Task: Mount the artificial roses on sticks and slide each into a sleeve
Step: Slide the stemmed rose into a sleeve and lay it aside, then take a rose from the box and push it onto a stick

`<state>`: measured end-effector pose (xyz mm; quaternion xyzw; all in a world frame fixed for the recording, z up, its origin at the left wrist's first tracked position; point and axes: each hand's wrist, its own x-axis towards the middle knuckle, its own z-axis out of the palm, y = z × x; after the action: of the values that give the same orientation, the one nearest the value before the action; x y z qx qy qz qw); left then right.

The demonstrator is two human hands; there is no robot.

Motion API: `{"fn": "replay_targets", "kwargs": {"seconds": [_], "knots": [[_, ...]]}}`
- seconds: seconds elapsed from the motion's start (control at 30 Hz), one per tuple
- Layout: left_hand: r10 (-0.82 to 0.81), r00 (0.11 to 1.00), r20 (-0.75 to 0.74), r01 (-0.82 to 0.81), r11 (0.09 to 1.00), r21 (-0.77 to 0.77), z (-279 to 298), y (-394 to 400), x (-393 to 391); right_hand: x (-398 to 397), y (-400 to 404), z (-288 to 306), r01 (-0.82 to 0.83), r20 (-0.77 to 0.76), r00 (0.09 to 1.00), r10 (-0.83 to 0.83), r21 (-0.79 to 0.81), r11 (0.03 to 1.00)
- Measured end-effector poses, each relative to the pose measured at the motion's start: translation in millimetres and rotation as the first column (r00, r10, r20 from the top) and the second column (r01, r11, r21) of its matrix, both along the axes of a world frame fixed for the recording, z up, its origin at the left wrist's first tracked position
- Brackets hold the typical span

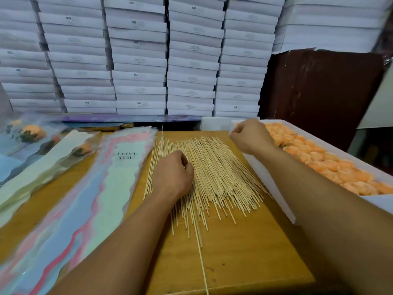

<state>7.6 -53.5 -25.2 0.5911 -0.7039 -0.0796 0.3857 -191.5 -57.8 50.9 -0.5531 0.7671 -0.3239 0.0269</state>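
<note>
Artificial roses [323, 160], pale orange and packed tight, fill the white tray [274, 186] along the right edge of our wooden table [244, 252], and we judge that we are at the start of one cycle: picking a stick and a bloom to join. Our left hand [172, 173] rests on the fanned heap of bamboo sticks [217, 167] in the middle of the table, fingers curled down into them, though we cannot tell whether a single stick is already pinched or only being felt for. Our right hand [251, 136] hovers at the far corner of the tray, fingers curled with thumb and forefinger brought together; whether they hold anything is too small to make out. To the left lies a stack of printed sleeves [119, 167], the top one reading LOVE YOU, and beyond them a few finished roses [34, 133] already sleeved. Next, we think, one stick must be teased free of its neighbours without dragging the heap, and one bloom lifted from the tray, so that the stick's end can be pushed squarely into the flower's base
</note>
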Motion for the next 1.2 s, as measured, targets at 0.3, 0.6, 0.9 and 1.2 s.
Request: {"fn": "replay_targets", "kwargs": {"seconds": [0.3,0.6,0.9,1.2], "knots": [[-0.021,1.0,-0.008,0.021,1.0,0.023,1,2,-3,-91,-6,-8,0.375,-0.451,0.868,-0.209,0.319,0.87],[-0.011,1.0,0.002,0.011,1.0,0.009,-1,0,-3,-97,-6,-11,0.441,-0.561,0.814,-0.149,0.432,0.787],[-0.011,1.0,0.012,0.011,1.0,0.029,-2,-1,-4,-120,-12,-2,0.488,-0.556,0.818,-0.149,0.532,0.692],[-0.065,0.996,-0.068,0.066,0.998,0.017,2,3,-4,-94,-3,33,0.372,-0.49,0.838,-0.242,0.187,0.909]]}}
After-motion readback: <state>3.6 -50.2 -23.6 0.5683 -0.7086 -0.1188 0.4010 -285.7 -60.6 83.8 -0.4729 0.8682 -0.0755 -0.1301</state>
